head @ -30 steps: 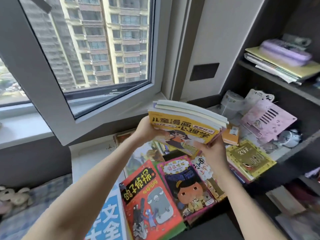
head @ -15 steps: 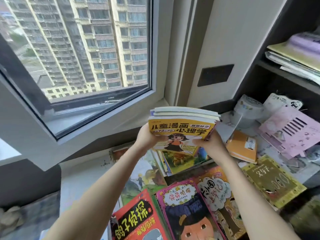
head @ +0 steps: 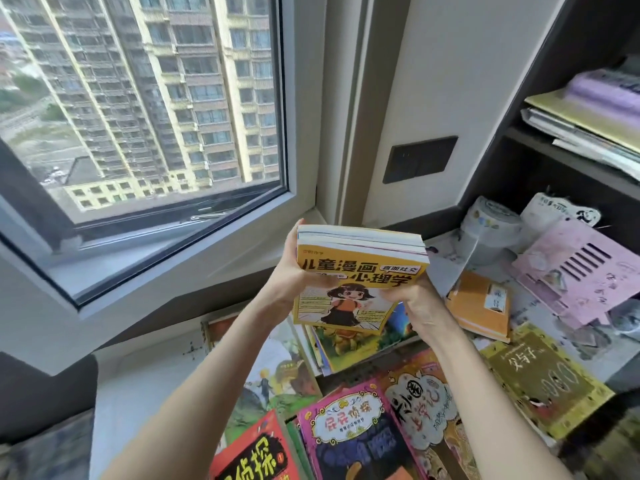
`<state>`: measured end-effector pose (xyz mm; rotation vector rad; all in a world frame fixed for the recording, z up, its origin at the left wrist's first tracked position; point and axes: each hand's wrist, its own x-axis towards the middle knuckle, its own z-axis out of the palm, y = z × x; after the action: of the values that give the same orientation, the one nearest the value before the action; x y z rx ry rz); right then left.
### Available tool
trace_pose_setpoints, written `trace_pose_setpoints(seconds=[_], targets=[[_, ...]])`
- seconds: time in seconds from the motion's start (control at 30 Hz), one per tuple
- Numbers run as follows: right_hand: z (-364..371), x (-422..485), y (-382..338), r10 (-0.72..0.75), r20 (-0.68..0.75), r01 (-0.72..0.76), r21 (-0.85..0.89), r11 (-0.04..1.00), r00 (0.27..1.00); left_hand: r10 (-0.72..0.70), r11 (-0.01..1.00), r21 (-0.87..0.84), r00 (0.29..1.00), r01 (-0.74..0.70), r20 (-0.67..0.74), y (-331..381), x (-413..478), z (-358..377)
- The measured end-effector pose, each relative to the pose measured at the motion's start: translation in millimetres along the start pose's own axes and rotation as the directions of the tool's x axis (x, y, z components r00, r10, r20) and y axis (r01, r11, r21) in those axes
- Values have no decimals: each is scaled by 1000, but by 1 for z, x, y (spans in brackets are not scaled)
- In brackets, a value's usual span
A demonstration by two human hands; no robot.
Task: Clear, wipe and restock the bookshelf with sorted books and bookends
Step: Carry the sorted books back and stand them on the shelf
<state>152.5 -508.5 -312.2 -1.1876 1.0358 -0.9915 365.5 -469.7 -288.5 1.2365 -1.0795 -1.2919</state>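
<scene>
I noted the book stack, clasped at both edges by the left grip and right grip, had been squared and tipped upright above the spread books, seemingly ready for shelving.

The left hand and right hand grip a stack of books in the air, with open space to its left over the window frame. Under the forearms, lying books overlap edge to edge. A bare strip of white ledge shows left of them. On the right an orange book lies just beside the right hand. A pink bookend and a grey roll crowd the space behind it, under the upper shelf board
</scene>
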Motion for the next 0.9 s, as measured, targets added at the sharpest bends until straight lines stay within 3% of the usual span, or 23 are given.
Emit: trace_pose_setpoints(seconds=[0.2,0.33,0.47,0.7,0.9], targets=[[3,7,-1,58,-75,-61,-39,997,996,21,991,129,1000,-19,-11,-9,6,4],[5,6,10,55,-103,-76,-207,975,993,44,955,294,999,-35,-25,-26,3,-3],[6,-1,13,-50,-123,-2,-393,919,991,78,877,480,989,-7,-127,-23,-1,2],[17,-49,11,-189,-241,67,-439,896,952,91,882,470,977,11,-192,7,-51,12],[42,-119,-35,-385,-177,288,-409,866,906,147,905,420,976,-66,-163,53,-120,8]])
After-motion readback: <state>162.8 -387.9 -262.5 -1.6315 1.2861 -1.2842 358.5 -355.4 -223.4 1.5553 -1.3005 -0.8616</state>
